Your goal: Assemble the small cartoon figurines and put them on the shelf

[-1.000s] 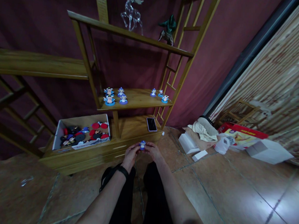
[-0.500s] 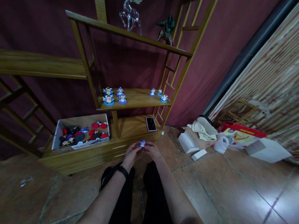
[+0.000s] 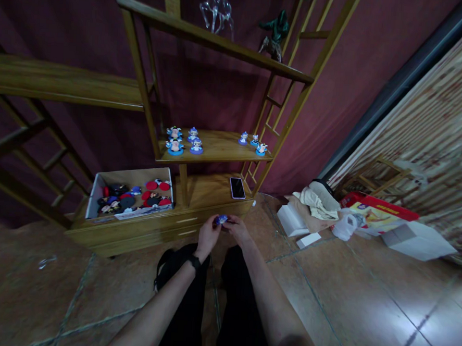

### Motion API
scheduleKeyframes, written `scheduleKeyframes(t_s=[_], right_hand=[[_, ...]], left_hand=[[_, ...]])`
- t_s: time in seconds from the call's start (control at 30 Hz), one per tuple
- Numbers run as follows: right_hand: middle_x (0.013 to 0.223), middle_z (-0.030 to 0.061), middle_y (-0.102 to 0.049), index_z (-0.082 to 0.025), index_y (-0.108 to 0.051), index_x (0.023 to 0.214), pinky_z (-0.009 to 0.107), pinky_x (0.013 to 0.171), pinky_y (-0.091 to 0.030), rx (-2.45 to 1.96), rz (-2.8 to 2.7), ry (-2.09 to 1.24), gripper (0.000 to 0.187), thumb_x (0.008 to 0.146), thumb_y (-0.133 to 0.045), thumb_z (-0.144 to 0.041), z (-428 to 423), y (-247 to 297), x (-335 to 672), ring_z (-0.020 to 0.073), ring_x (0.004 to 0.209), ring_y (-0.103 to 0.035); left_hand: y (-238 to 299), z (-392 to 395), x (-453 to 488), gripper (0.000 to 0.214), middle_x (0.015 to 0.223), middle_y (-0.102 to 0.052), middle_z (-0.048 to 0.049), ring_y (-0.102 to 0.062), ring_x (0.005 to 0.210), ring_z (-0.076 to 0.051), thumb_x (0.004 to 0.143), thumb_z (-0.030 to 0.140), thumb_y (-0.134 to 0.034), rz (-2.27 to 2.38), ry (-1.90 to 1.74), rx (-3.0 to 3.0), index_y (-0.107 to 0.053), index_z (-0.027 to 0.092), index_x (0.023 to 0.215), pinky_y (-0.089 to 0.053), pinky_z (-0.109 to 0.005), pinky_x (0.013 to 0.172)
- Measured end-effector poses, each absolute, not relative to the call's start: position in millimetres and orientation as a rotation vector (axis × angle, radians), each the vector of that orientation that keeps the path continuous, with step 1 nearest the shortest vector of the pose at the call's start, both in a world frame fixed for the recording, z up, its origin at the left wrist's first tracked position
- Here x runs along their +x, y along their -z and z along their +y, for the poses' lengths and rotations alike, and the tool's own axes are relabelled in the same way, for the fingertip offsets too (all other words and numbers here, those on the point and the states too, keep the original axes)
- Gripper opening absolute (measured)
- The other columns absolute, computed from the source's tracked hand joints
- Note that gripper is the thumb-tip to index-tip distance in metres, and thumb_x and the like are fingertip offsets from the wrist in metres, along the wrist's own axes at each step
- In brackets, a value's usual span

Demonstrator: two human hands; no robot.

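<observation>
Both hands meet in front of me, low over the floor. My left hand and my right hand pinch a small blue and white figurine between their fingertips. A black band sits on my left wrist. Just beyond the hands stands a wooden shelf unit with several similar blue-based figurines on its middle shelf. A black phone lies on the lowest board.
An open cardboard box of red, black and blue pieces rests at the shelf's lower left. A glass deer and a dark green statuette stand on top. Cloth, a plastic bag and white boxes litter the tiled floor at right.
The view has shifted slightly, and the hands have risen a little toward the shelf base. The figurine has turned between the fingers and now lies flatter.
</observation>
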State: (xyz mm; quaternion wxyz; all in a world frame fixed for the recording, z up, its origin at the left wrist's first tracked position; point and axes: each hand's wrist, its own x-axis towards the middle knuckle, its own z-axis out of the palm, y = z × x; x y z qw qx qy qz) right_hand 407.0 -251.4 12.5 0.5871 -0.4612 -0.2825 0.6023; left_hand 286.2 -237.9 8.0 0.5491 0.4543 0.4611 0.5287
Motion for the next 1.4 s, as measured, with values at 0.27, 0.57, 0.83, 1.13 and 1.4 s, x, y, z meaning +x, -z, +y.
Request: scheduleKeyframes(t_s=[0.27,0.57,0.83,1.13,1.4], right_hand=[[0.084,-0.0033,-0.065,-0.024,-0.061,0.084,0.032,0.080,-0.049,-1.062,-0.725,-1.289,0.037,0.049,-0.072,-0.017,-245.8,-6.8,402.3,0.0154,0.081,-0.059],[0.086,-0.0031,-0.063,-0.024,-0.062,0.087,0.029,0.078,-0.050,-1.039,-0.783,-1.274,0.036,0.052,-0.062,-0.013,-243.7,2.5,405.7,0.0143,0.081,-0.057],[0.086,-0.0028,-0.064,-0.024,-0.062,0.086,0.028,0.077,-0.049,-1.080,-0.786,-1.247,0.034,0.053,-0.063,-0.014,-244.8,-1.7,405.9,0.0144,0.081,-0.057],[0.084,-0.0038,-0.066,-0.023,-0.062,0.082,0.024,0.071,-0.050,-1.049,-0.787,-1.284,0.033,0.051,-0.069,-0.015,-247.1,-3.3,408.7,0.0122,0.077,-0.058],[0.086,0.0003,-0.069,-0.021,-0.064,0.083,0.031,0.075,-0.051,-1.082,-0.762,-1.350,0.037,0.050,-0.079,-0.027,-246.5,-1.7,412.9,0.0162,0.080,-0.061]], left_hand=[[-31.7,-243.2,274.1,0.035,0.106,-0.064,-0.0125,-0.058,0.099,-0.027,0.079,0.018,-0.057,1.325,-1.023,1.796,-0.064,0.022,0.113,-0.037,-0.034,0.089],[-27.9,-241.0,268.5,0.044,0.101,-0.061,-0.0186,-0.055,0.099,-0.031,0.083,0.009,-0.043,1.302,-0.847,2.297,-0.057,0.015,0.124,-0.031,-0.040,0.093],[-31.3,-245.1,275.9,0.044,0.100,-0.060,-0.0214,-0.054,0.100,-0.032,0.084,0.006,-0.040,1.332,-0.863,2.324,-0.055,0.010,0.125,-0.030,-0.040,0.092],[-42.3,-253.9,281.5,0.043,0.102,-0.061,-0.0206,-0.057,0.098,-0.028,0.088,0.007,-0.033,1.524,-0.568,2.549,-0.050,0.010,0.128,-0.039,-0.040,0.087],[-27.0,-239.9,281.0,0.034,0.102,-0.066,-0.0158,-0.063,0.089,-0.025,0.088,0.021,-0.048,1.508,-0.749,2.067,-0.058,0.018,0.120,-0.043,-0.034,0.076]])
